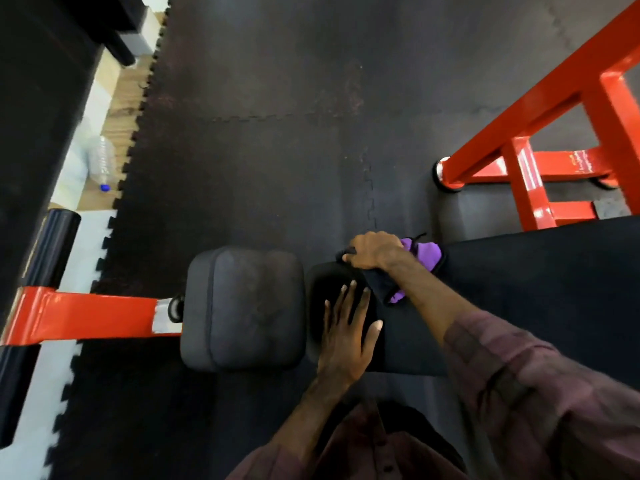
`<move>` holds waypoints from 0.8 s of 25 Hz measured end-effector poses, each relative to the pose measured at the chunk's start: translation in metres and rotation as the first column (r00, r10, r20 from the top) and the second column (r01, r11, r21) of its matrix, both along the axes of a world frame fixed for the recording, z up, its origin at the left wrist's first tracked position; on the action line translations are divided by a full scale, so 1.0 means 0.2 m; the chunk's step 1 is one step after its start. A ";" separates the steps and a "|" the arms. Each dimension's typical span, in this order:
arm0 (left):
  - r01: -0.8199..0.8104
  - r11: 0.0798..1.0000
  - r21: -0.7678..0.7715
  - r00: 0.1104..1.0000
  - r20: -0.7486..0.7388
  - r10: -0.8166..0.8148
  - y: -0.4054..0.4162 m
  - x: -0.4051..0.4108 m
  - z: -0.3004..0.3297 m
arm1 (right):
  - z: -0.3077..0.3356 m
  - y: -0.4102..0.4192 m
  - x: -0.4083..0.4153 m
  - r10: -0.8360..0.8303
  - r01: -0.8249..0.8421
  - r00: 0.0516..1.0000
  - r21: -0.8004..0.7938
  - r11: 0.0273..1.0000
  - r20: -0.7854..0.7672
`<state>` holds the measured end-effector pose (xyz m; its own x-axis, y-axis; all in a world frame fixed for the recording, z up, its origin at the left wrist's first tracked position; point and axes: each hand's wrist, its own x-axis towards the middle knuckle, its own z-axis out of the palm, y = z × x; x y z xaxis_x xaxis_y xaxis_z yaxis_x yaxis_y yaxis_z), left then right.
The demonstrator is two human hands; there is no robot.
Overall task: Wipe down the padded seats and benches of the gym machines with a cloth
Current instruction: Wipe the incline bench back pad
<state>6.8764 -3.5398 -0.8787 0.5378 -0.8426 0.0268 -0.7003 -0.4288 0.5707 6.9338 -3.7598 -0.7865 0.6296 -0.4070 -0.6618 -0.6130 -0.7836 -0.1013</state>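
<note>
- Black padding covers the long bench pad (519, 299), which runs from the right edge toward the middle of the view, with the separate square seat pad (242, 308) just beside its left end.
- The right hand (375, 251) grips a cloth (424, 256), purple with dark parts, its fingers curled round the bunched fabric at the far edge of the bench pad near its left end; more of the cloth shows below the wrist.
- The left hand (348, 336) lies flat on the near left end of the bench pad, fingers straight and spread, holding nothing.
- Both forearms come out of dull maroon sleeves (540, 386).
- An orange-red steel frame (540, 109) stands beyond the bench at the right, and an orange-red beam (86, 317) reaches from the left up to the seat pad.
- Dark interlocking floor mats (277, 116) lie under the machines.
- A clear plastic bottle (102, 161) with a blue cap lies on pale flooring past the mats' toothed edge at the left, well apart from the hands.
</note>
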 end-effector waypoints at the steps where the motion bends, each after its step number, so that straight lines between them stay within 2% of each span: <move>1: -0.004 1.000 -0.004 1.000 0.016 0.004 0.01 0.00 -0.01 | -0.03 0.06 0.03 0.040 -0.040 0.999 0.010 0.999 0.015; 4: -0.052 0.998 0.041 0.998 0.050 0.049 0.04 -0.01 -0.02 | -0.09 0.07 0.07 0.145 -0.153 0.985 0.094 0.984 0.094; 7: -0.141 0.981 0.134 0.989 0.057 0.134 0.07 -0.07 -0.01 | -0.14 -0.04 0.12 0.163 -0.171 0.985 0.180 0.969 0.059; 10: -0.220 0.965 0.141 0.976 0.027 0.218 0.14 -0.14 -0.02 | -0.23 0.09 0.19 0.290 -0.300 0.952 0.119 0.946 0.093; 11: -0.254 0.958 0.132 0.967 0.035 0.252 0.15 -0.16 -0.02 | -0.26 0.18 0.19 0.376 -0.385 0.919 0.057 0.921 0.122; 13: -0.311 0.945 0.098 0.951 0.038 0.308 0.17 -0.21 -0.03 | -0.29 0.29 0.16 0.586 -0.575 0.793 -0.112 0.810 0.166; 15: -0.337 0.937 0.091 0.941 0.014 0.337 0.21 -0.23 -0.03 | -0.30 0.40 0.07 0.720 -0.686 0.683 -0.232 0.690 0.122; 17: -0.329 0.934 0.136 0.937 -0.073 0.341 0.25 -0.22 -0.02 | -0.33 0.52 -0.04 0.805 -0.772 0.586 -0.237 0.590 0.093; 20: -0.190 0.948 0.253 0.938 -0.239 0.252 0.36 -0.23 0.12 | -0.28 0.62 -0.20 0.837 -0.827 0.530 -0.132 0.546 0.138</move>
